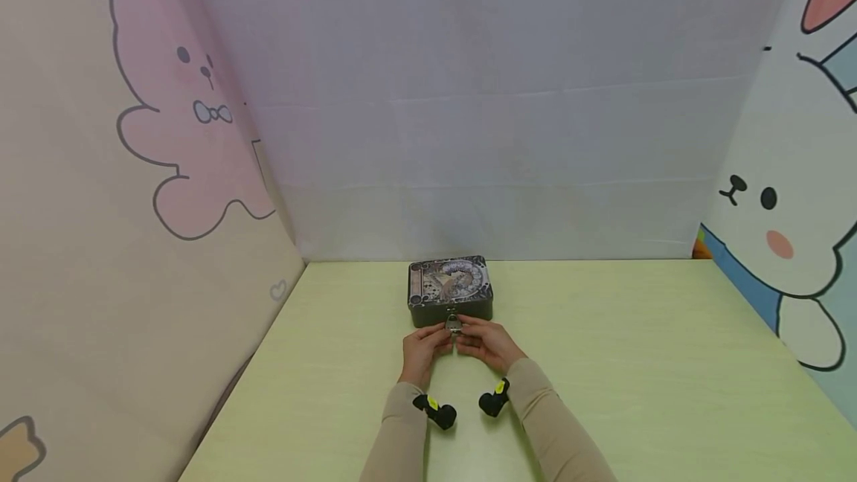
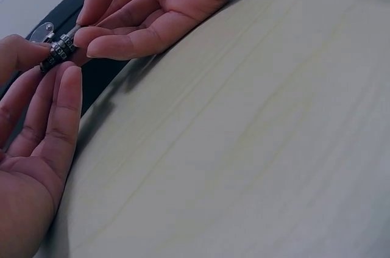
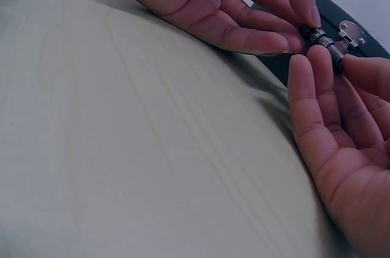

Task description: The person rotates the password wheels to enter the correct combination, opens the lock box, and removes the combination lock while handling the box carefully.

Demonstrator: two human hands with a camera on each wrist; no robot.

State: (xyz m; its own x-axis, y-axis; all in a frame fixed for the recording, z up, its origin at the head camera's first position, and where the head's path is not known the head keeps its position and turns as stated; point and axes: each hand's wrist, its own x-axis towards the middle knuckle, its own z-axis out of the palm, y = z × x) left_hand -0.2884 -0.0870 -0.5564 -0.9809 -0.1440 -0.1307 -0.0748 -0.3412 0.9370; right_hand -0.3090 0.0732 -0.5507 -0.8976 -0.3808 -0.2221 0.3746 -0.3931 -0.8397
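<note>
A dark tin box (image 1: 450, 285) with a printed lid stands on the table, its metal hasp (image 3: 352, 33) facing me. From the hasp hangs a small combination padlock (image 2: 61, 49) with numbered dials. My left hand (image 1: 422, 354) pinches one end of this padlock between thumb and fingers. At the other end, the right hand (image 1: 491, 344) pinches it too, its remaining fingers loosely extended below. Fingertips of both hands partly cover the padlock, right in front of the box's front wall.
The pale green table (image 1: 602, 363) spreads out around the box. A white cloth (image 1: 502, 110) hangs behind it, and panels with cartoon rabbits stand at the left and right. Black wrist cameras (image 1: 442, 415) sit on both beige sleeves (image 1: 556, 422).
</note>
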